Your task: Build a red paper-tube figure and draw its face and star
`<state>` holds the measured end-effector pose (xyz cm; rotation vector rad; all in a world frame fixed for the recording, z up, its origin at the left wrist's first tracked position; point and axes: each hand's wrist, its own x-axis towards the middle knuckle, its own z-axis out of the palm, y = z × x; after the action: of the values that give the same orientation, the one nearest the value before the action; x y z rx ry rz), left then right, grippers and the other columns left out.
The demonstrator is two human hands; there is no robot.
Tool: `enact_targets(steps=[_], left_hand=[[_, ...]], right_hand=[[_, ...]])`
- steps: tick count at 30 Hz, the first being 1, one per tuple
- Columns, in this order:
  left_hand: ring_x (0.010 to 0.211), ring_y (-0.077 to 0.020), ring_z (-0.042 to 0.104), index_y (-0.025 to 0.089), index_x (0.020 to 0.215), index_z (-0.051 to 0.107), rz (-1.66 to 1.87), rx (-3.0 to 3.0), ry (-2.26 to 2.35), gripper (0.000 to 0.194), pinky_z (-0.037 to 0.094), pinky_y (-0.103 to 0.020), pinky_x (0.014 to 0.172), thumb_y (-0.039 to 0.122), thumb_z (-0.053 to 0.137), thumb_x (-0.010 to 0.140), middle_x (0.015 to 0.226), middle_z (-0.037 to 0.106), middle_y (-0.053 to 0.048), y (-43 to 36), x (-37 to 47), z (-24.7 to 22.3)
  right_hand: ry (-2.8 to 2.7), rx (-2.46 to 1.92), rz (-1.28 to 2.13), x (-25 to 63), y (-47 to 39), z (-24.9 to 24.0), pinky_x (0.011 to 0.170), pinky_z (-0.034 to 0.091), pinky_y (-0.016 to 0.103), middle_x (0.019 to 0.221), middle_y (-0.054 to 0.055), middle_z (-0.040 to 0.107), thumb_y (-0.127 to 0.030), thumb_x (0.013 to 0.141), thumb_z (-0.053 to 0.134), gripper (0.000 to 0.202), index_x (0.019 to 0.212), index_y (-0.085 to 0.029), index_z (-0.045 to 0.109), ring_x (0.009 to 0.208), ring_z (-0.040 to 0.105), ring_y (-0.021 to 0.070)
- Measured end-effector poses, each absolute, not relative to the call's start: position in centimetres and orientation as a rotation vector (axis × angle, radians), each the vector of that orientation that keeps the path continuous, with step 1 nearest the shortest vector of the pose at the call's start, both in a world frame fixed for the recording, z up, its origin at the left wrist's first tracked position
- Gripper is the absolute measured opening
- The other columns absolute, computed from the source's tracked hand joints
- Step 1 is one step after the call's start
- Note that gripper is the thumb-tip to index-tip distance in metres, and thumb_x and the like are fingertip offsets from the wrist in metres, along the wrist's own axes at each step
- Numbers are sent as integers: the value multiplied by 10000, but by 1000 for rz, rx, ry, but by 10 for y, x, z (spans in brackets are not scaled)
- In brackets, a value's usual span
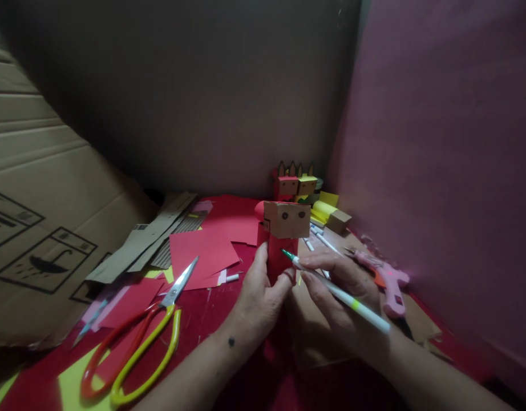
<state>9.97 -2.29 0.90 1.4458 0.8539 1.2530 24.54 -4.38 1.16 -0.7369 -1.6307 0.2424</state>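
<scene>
My left hand is wrapped round a red paper figure with a brown cardboard box-shaped head. Two dark round eyes are on the front of the head. In my right hand is a white marker with a green tip, pinched between thumb and fingers. The green tip is at the figure's red body, where a faint triangular line shows; I cannot tell whether it touches. Large scissors with one red and one yellow handle lie partly spread to the left of my left hand.
Red paper sheets and cardboard strips lie at the left, beside a big carton. Two similar eared figures stand at the back. A pink glue gun lies right, near the pink wall.
</scene>
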Motion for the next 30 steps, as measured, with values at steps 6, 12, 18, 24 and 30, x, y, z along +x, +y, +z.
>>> enact_targets(steps=[6,12,18,24,30], left_hand=[[1135,-226,624,183,1241,517,1249,1479,913,390,462,-354,1006,190,579,856,1218,678,-79,-22,99,8],[1129,-234,626,185,1241,522,1247,1482,902,380,466,-374,1001,187,581,865,1224,672,-85,-22,99,4],[1105,-219,634,202,1219,531,1239,1447,881,345,475,-348,976,191,590,878,1233,676,-74,-22,100,5],[1076,-211,649,183,1186,525,1230,1332,815,316,505,-339,954,230,613,886,1233,684,-93,-26,100,10],[1054,-203,656,174,1194,538,1234,1316,799,324,513,-331,945,235,623,888,1206,697,-98,-25,100,11]], right_hand=[[-1619,-756,238,246,-43,9,813,588,217,925,-18,744,-114,880,638,198,998,-269,676,865,721,120],[-1643,-790,298,248,-43,4,877,560,231,998,-18,731,-152,905,630,180,1029,-277,666,934,698,119],[-1609,-805,270,245,-44,7,833,566,206,936,-37,741,-132,889,622,181,985,-278,668,884,707,103],[-1529,-843,295,244,-45,8,663,566,224,837,-25,731,-128,870,611,162,922,-267,675,758,697,126],[-1454,-929,369,244,-46,6,464,464,213,880,21,728,-184,857,641,76,866,-249,680,751,680,162]])
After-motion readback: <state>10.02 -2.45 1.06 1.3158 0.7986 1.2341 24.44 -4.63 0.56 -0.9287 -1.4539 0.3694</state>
